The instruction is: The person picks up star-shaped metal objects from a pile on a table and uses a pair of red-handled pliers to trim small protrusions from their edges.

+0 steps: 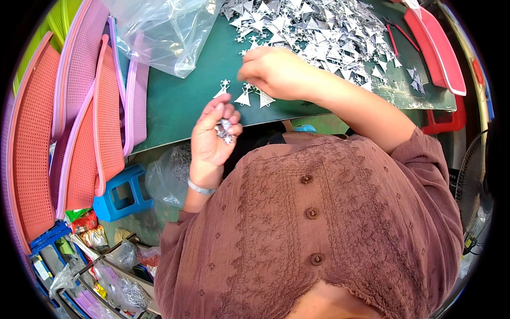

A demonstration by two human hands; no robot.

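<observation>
Holds left hand [209, 137] just left of centre, palm partly upward, fingers curled in, above a short visible stretch of left forearm [195, 202]; extends right forearm [356, 103] leftward from the right side, setting right hand [279, 73] at upper centre, back up, fingers bent

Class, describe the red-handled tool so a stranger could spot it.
On the green table, find the big pile of silvery triangular pieces. Between its right side and the reddish basket lies the tool. Its two slim, splayed red handles set it apart from the silvery pieces beside it.
</observation>
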